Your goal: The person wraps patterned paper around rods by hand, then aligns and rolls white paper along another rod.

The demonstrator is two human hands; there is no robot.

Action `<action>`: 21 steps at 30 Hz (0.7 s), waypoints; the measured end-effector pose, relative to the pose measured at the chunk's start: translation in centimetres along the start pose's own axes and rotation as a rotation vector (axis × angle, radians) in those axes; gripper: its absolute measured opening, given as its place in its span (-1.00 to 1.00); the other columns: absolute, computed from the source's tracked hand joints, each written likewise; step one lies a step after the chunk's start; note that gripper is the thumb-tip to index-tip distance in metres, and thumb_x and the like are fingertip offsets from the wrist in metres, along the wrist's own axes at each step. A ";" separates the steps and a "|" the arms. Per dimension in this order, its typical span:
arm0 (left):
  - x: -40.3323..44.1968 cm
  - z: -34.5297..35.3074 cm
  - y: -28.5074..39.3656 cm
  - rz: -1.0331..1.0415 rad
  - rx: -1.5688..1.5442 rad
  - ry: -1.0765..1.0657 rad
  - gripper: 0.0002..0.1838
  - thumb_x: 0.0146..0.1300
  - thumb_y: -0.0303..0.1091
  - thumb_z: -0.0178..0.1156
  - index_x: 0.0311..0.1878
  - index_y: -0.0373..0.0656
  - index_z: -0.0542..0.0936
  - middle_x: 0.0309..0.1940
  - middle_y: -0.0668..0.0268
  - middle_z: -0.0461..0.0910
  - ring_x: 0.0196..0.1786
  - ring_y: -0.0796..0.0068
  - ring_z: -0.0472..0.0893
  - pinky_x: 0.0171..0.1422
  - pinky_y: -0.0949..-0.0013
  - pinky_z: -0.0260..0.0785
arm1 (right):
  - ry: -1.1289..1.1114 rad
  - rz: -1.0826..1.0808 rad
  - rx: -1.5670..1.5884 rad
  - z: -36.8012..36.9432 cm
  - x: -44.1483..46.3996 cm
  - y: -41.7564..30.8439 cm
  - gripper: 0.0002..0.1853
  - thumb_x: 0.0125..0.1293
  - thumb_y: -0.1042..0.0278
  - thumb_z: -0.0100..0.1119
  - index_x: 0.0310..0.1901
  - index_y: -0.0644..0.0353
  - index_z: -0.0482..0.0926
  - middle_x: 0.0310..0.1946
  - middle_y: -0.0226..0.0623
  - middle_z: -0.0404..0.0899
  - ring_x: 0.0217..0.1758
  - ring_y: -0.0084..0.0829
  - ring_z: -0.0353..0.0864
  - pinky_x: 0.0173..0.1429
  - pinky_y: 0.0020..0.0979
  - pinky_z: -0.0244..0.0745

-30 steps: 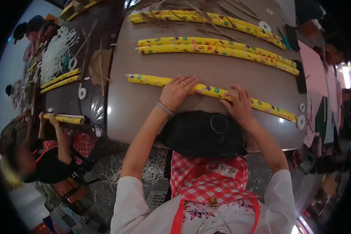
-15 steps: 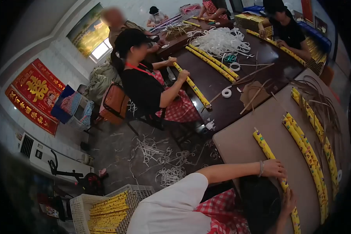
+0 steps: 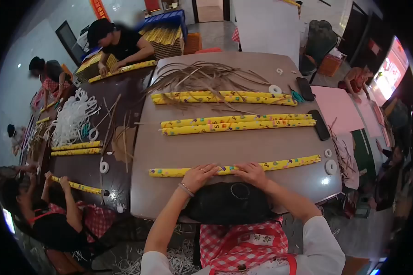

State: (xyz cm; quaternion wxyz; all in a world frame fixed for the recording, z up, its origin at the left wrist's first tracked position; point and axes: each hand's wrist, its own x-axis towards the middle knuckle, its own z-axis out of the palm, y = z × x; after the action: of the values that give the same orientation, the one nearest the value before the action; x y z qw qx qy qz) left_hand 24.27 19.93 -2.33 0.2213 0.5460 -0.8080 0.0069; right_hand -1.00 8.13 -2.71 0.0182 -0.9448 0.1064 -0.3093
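Observation:
A long yellow patterned tube (image 3: 284, 164) lies across the near part of the brown table. Flat on its middle rests my left hand (image 3: 201, 177), with a bracelet at the wrist. Close beside it, my right hand (image 3: 252, 174) lies over the same tube, fingers stretched. Both palms face down. Beyond them is a pair of yellow tubes (image 3: 238, 124) side by side. Farther back, more yellow tubes (image 3: 225, 97) lie partly under brown strips (image 3: 202, 75).
White tape rolls (image 3: 331, 167) sit at the right edge, near a dark phone-like object (image 3: 319, 125) and green scissors (image 3: 297, 96). Co-workers handle tubes at the dark table (image 3: 85, 172) on the left. White strips (image 3: 73, 117) are piled there.
The view has swung left and back to the table. Compared with one second ago, my hands are closer together on the tube, the right one having moved left.

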 end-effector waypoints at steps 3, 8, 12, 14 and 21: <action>1.2 -1.8 0.6 -0.086 -0.187 -0.083 -0.67 0.24 -0.23 0.16 0.06 -0.04 0.58 0.06 0.26 0.57 0.02 0.25 0.58 0.06 0.23 0.44 | 0.018 0.002 0.007 0.2 -0.1 0.2 -0.77 0.16 0.22 0.23 -0.13 -0.04 0.54 -0.09 -0.44 0.58 -0.18 -0.43 0.59 -0.10 -0.38 0.44; 4.4 -1.6 1.7 -0.260 -0.257 -0.167 -0.73 0.27 -0.23 0.14 -0.04 -0.12 0.60 -0.13 0.14 0.61 -0.09 0.09 0.58 -0.02 0.15 0.44 | 0.034 0.065 0.054 0.5 -0.2 0.2 -0.75 0.15 0.22 0.25 -0.15 0.01 0.49 -0.07 -0.45 0.57 -0.17 -0.43 0.59 -0.07 -0.38 0.44; 6.2 1.8 1.7 -0.250 -0.340 -0.077 -0.75 0.27 -0.24 0.13 -0.07 -0.12 0.60 -0.26 0.09 0.60 -0.17 -0.01 0.55 -0.06 0.11 0.41 | 0.062 0.088 0.037 2.0 -1.3 0.8 -0.73 0.11 0.26 0.28 -0.15 0.01 0.48 -0.06 -0.43 0.58 -0.14 -0.40 0.58 -0.04 -0.35 0.43; 6.5 2.2 1.8 -0.277 -0.404 -0.141 -0.76 0.26 -0.21 0.14 -0.11 -0.11 0.62 -0.25 0.08 0.59 -0.16 -0.01 0.54 -0.05 0.10 0.39 | 0.051 0.123 0.070 1.9 -1.2 0.5 -0.72 0.09 0.26 0.29 -0.18 0.02 0.46 -0.07 -0.42 0.58 -0.13 -0.39 0.58 -0.04 -0.34 0.43; 7.3 1.3 1.1 -0.346 -0.499 -0.367 -0.71 0.29 -0.16 0.14 0.01 -0.02 0.64 -0.22 0.12 0.59 -0.11 0.13 0.53 0.01 0.23 0.38 | 0.015 0.143 0.122 1.6 -0.9 0.8 -0.58 0.01 0.28 0.36 -0.14 0.09 0.36 -0.05 -0.43 0.57 -0.09 -0.40 0.59 -0.02 -0.36 0.41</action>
State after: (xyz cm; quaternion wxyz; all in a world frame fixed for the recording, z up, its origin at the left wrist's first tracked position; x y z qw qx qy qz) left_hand 20.65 13.60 -0.55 0.1969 0.5960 -0.7066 -0.3267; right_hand -0.90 7.53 -4.62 0.0968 -0.9296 0.1545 -0.3202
